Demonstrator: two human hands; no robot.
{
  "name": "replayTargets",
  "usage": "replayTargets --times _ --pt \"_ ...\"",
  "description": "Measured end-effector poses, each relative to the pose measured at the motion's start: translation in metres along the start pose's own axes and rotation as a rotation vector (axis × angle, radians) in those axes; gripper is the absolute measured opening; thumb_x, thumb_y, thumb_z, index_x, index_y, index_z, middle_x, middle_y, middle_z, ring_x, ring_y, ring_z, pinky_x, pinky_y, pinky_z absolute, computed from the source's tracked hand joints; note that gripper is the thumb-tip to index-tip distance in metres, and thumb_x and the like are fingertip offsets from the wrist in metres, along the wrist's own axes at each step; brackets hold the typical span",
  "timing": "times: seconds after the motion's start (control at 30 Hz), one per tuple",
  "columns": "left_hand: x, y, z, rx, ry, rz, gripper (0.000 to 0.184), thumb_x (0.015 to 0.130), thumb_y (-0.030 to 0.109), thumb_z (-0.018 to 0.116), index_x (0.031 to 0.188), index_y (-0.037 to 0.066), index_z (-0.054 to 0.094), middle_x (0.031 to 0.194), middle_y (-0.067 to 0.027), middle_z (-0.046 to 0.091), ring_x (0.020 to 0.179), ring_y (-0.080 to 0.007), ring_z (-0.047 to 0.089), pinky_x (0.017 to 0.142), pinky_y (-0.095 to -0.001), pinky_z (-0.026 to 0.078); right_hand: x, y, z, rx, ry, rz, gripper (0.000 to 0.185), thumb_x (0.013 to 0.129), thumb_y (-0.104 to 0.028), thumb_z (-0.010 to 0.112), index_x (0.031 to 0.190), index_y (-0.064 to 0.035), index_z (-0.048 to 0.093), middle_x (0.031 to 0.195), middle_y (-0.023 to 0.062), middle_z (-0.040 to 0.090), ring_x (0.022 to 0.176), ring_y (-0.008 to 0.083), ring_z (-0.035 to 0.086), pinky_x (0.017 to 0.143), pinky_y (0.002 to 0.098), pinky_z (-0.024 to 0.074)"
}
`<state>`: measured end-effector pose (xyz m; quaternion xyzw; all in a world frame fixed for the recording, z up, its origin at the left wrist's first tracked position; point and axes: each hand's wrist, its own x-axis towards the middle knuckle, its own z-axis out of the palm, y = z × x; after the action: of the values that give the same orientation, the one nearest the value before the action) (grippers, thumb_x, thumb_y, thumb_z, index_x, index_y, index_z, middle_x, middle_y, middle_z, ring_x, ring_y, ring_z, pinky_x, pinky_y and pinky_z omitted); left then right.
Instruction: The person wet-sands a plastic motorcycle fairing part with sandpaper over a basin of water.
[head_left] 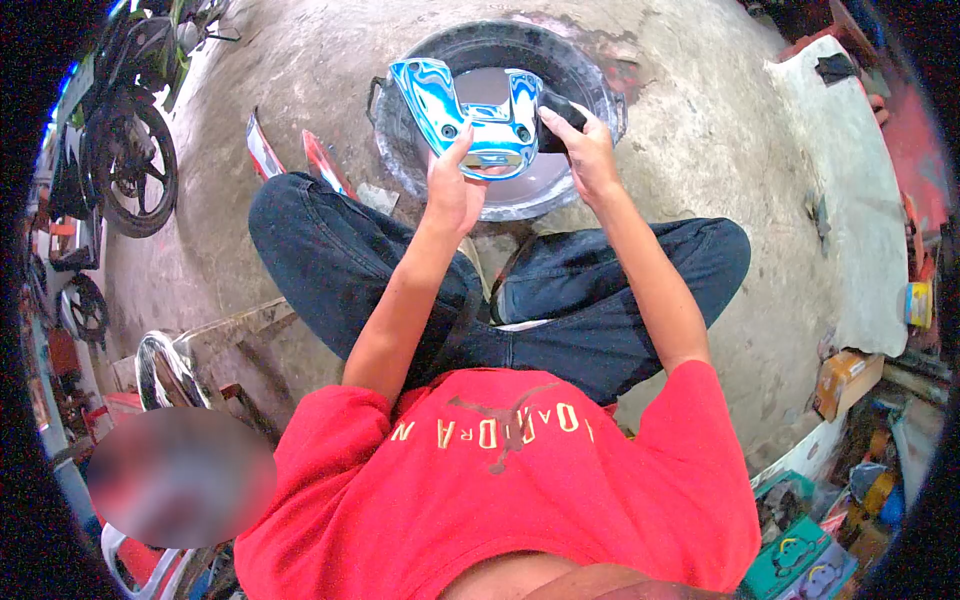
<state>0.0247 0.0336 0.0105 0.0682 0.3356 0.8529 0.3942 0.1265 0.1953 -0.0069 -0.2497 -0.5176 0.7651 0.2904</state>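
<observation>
A glossy blue-and-white plastic cover (490,138), roughly U-shaped with bolt holes, is held up over a dark round basin (585,75). My left hand (455,190) is closed on its lower left edge, thumb on the near face. In my right hand (592,158) is a dark black pad or cloth (563,112), pressed against or right beside the cover's right arm. I cannot tell exactly what the black thing is. The basin sits on the floor beyond my crossed legs, with cloudy greyish liquid in it, partly hidden by the cover.
Two red-and-white panels (325,160) lie on the concrete floor left of the basin. A motorcycle wheel (140,165) stands at the far left. To the right are a pale slab (845,200), a cardboard box (848,385) and a yellow tin (917,303).
</observation>
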Motion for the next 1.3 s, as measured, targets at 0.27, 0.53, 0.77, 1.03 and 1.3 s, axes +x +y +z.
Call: replayTargets --times 0.27,0.53,0.77,1.03,1.3 --pt "0.002 -0.001 -0.005 0.003 0.023 -0.017 0.031 0.101 0.016 0.056 0.131 0.009 0.052 0.118 -0.0106 0.065 0.104 -0.0249 0.068 0.078 -0.0425 0.061 -0.017 -0.008 0.018 -0.909 -0.098 -0.737 0.023 0.084 -0.015 0.077 0.107 -0.0110 0.076 0.104 0.0107 0.072 0.101 0.0282 0.066 0.087 0.0373 0.0514" --pt "0.004 -0.001 -0.009 -0.030 -0.003 -0.041 0.032 0.100 0.017 0.056 0.131 0.008 0.052 0.119 -0.0113 0.065 0.105 -0.0244 0.068 0.077 -0.0419 0.061 -0.023 -0.019 0.019 -0.884 -0.147 -0.656 0.026 0.082 -0.018 0.080 0.107 -0.0138 0.078 0.096 0.0088 0.071 0.091 0.0253 0.067 0.081 0.0347 0.0513" --pt "0.000 0.003 -0.002 0.055 0.007 -0.032 0.041 0.101 0.025 0.054 0.135 0.002 0.051 0.129 -0.0152 0.063 0.119 -0.0307 0.062 0.098 -0.0509 0.052 -0.019 -0.015 0.018 -0.590 -0.230 -0.391 0.026 0.086 -0.018 0.078 0.111 -0.0128 0.078 0.090 0.0080 0.071 0.083 0.0205 0.067 0.077 0.0309 0.0502" --pt "0.004 0.004 -0.003 -0.031 0.010 -0.086 0.040 0.100 0.025 0.055 0.133 0.003 0.053 0.128 -0.0167 0.063 0.120 -0.0324 0.061 0.101 -0.0535 0.049 -0.014 -0.001 0.018 -0.735 0.004 -0.600 0.020 0.095 -0.019 0.070 0.108 -0.0056 0.077 0.096 0.0078 0.072 0.086 0.0168 0.065 0.078 0.0310 0.0499" --pt "0.005 0.005 -0.003 -0.052 0.019 -0.074 0.039 0.100 0.023 0.056 0.133 0.002 0.052 0.129 -0.0177 0.062 0.120 -0.0352 0.061 0.102 -0.0541 0.049 0.008 -0.008 -0.012 -0.032 0.415 -0.168 0.036 0.103 -0.029 0.062 0.104 0.0049 0.073 0.095 0.0060 0.071 0.087 0.0102 0.062 0.082 0.0264 0.0510"
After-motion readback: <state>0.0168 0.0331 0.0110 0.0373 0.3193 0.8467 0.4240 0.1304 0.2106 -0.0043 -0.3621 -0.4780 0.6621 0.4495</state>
